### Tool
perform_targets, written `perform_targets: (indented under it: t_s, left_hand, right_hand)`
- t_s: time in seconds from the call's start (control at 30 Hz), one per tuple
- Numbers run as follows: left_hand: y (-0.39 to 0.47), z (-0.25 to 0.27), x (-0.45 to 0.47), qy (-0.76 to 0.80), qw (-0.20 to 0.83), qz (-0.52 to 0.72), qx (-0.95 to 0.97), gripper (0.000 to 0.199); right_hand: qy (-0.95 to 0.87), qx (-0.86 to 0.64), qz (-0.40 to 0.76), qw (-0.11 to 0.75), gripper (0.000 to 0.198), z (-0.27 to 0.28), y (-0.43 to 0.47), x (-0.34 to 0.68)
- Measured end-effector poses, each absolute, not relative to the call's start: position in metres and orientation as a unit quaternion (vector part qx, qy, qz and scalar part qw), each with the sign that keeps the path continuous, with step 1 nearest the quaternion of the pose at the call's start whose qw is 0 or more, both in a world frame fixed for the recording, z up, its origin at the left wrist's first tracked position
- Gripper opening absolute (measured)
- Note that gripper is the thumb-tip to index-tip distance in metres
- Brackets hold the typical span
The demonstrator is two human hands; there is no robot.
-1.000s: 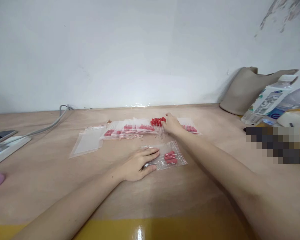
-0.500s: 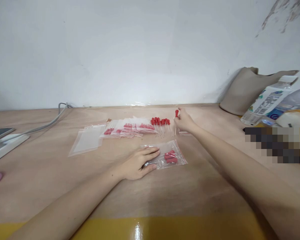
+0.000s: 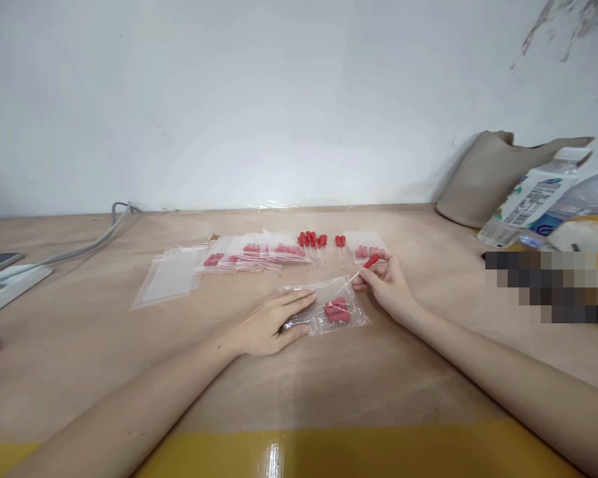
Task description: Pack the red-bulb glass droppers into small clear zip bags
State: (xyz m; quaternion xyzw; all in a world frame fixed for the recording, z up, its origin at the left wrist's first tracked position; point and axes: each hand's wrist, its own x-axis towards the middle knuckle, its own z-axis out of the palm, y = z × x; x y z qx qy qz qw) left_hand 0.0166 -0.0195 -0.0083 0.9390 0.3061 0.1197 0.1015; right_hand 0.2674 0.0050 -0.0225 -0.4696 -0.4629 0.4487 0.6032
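My left hand (image 3: 278, 320) lies flat with fingers stretched over the left end of a clear zip bag (image 3: 323, 292). Inside that bag several droppers with red rubber bulbs (image 3: 337, 310) show through the film. Pinched in my right hand (image 3: 386, 285) is a dropper (image 3: 371, 261), its red bulb up to the right and its thin clear tip at the bag's right edge. Beyond the bag lie loose droppers (image 3: 311, 240) in a bunch, and a further pair of droppers (image 3: 340, 241) beside them. A filled bag (image 3: 365, 243) rests just behind my right hand.
Overlapping filled bags (image 3: 252, 252) lie left of the loose droppers, with flat bags (image 3: 169, 275) further left. A power strip (image 3: 10, 292) with a grey cable (image 3: 94, 242) is at far left. On the right stand a grey-brown container (image 3: 478, 179) and a tilted bottle (image 3: 533, 199).
My right hand has come nearer from the row of loose droppers, bringing one dropper to the bag's right edge and tilting it over. My left hand stays on the bag.
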Motion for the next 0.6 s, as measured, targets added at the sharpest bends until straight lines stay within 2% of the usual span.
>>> perform_targets:
  t_s: [0.17, 0.33, 0.6]
  left_hand:
    - [-0.02, -0.008, 0.017, 0.301, 0.101, 0.13, 0.939, 0.055]
    - [-0.021, -0.008, 0.017, 0.3, 0.102, 0.133, 0.939, 0.054]
    - [-0.021, -0.008, 0.016, 0.298, 0.115, 0.14, 0.937, 0.055]
  right_hand:
    - [-0.463, -0.438, 0.485, 0.599, 0.055, -0.024, -0.012, 0.263]
    - [-0.432, -0.434, 0.547, 0.57, 0.042, -0.024, -0.01, 0.272]
    - [-0.593, -0.47, 0.513, 0.406, 0.028, -0.021, 0.001, 0.293]
